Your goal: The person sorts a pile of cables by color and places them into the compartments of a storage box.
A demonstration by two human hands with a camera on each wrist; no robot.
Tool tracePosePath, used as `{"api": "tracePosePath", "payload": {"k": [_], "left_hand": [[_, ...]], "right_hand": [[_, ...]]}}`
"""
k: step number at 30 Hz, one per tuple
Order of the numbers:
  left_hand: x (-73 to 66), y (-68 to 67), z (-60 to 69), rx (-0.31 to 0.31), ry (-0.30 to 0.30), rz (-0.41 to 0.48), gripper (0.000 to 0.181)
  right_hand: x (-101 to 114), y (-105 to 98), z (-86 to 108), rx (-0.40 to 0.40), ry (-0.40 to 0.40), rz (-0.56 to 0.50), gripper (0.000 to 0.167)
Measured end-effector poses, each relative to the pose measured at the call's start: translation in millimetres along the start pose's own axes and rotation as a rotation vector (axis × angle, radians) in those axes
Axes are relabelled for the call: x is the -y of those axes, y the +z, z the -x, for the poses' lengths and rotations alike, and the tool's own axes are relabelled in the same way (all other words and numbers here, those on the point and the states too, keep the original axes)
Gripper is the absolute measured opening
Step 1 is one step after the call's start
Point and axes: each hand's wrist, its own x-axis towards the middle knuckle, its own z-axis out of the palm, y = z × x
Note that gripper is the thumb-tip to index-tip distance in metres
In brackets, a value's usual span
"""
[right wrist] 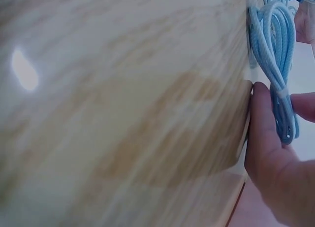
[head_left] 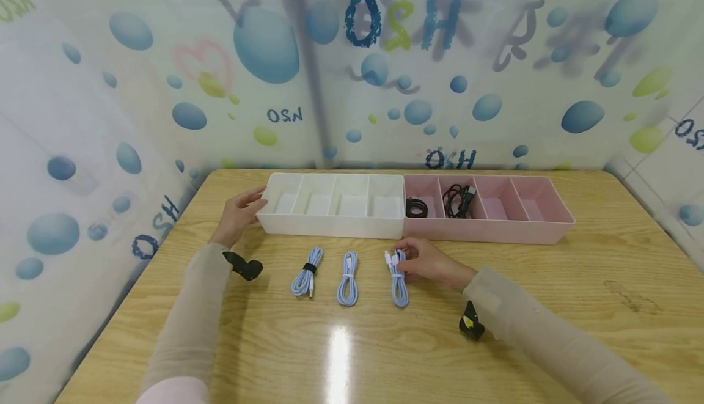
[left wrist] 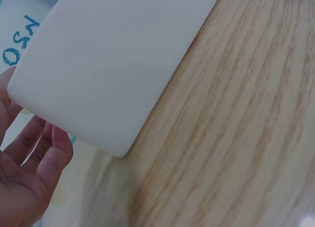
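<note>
Three bundled light-blue cables lie in a row on the table: the left cable (head_left: 308,272) with a black strap, the middle cable (head_left: 348,279) and the right cable (head_left: 399,282). My right hand (head_left: 431,263) pinches the right cable near its plug end; in the right wrist view the thumb and fingers of my right hand (right wrist: 280,158) are on both sides of the cable (right wrist: 276,54). My left hand (head_left: 239,211) rests at the left end of the white box (head_left: 330,225); in the left wrist view the fingers of my left hand (left wrist: 34,168) touch the box's end (left wrist: 108,74).
A pink box (head_left: 495,231) with compartments stands against the white box's right end. A coiled black cable (head_left: 416,208) and a black cable with a plug (head_left: 456,201) lie in its two left compartments. A patterned curtain (head_left: 374,117) hangs behind the table.
</note>
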Motion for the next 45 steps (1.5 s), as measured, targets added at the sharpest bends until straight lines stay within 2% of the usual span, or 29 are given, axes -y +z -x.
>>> {"api": "tracePosePath", "payload": {"k": [10, 20, 27, 39, 45], "left_hand": [[-1.5, 0.1, 0.8, -0.001, 0.000, 0.004, 0.050], [-1.7, 0.1, 1.2, -0.015, -0.010, 0.019, 0.050], [-2.8, 0.2, 2.7, -0.001, 0.002, 0.011, 0.050], [-1.1, 0.5, -0.6, -0.006, -0.012, 0.028, 0.050], [-0.4, 0.1, -0.5, -0.005, -0.010, 0.027, 0.050]], "right_hand": [[1, 1, 4.1, 0.026, -0.029, 0.034, 0.043], [-1, 2, 3.6, 0.015, -0.036, 0.036, 0.039], [-3, 3, 4.6, 0.019, -0.075, 0.046, 0.040], [-1, 0, 11.3, -0.005, -0.056, 0.060, 0.042], [3, -2, 16.2, 0.011, -0.059, 0.054, 0.044]]}}
